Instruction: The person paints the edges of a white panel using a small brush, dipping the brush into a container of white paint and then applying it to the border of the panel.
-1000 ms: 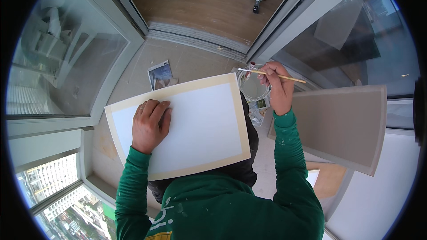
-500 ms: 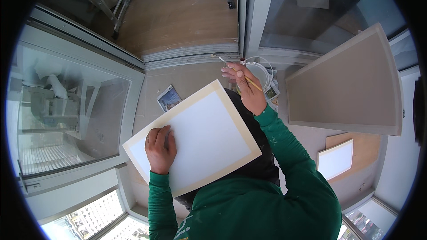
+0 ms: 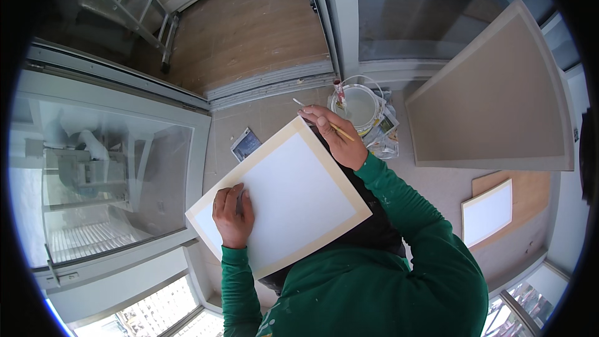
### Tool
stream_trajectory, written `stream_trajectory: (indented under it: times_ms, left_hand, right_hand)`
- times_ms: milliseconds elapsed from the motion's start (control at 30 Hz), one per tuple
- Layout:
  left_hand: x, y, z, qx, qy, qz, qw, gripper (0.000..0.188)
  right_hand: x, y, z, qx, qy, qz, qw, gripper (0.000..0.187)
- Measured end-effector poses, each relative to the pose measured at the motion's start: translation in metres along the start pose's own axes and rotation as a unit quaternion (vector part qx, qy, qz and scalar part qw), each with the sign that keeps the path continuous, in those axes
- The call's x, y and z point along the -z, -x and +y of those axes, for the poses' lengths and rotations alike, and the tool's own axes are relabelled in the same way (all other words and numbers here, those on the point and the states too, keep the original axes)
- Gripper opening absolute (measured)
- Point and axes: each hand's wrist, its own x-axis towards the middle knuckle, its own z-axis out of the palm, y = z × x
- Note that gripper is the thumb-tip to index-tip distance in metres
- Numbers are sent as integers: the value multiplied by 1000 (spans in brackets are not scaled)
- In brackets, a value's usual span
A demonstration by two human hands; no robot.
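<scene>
A white rectangular panel (image 3: 299,184) with a cream border lies tilted across my lap. My left hand (image 3: 233,217) rests on its left part, fingers bent and thumb drawn toward them. Something dark shows between thumb and fingers; whether it is an object or shadow I cannot make out. A thin paintbrush (image 3: 342,131) with a yellow handle is in my right hand (image 3: 340,140), its pale tip pointing up and left. My right fingertips are at the panel's top corner; whether they touch it I cannot tell.
Ahead stands a white bucket (image 3: 360,105) with a red-handled brush on its rim, on newspaper and plastic. A small printed sheet (image 3: 246,144) lies on the floor. A large grey panel (image 3: 493,100) stands at right, near another white panel (image 3: 487,212). A glass door (image 3: 118,175) is at left.
My right hand with the paintbrush has come down to the panel's top corner. The left hand stays on the panel. The whole view has shifted slightly.
</scene>
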Motion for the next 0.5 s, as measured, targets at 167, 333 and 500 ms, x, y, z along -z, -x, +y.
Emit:
stream_trajectory:
  times_ms: [167, 333, 500]
  left_hand:
    - [-1, -1, 0, -12, 4, 9, 1000, 19]
    - [1, -2, 2, -11, 5, 8, 1000, 18]
    - [1, -1, 2, -6, 6, 3, 1000, 18]
  right_hand:
    - [2, 5, 1, 3, 17, -16, 1000, 54]
    - [5, 9, -7, 20, 70, -8, 997, 50]
    - [10, 16, -7, 53, 113, -5, 992, 48]
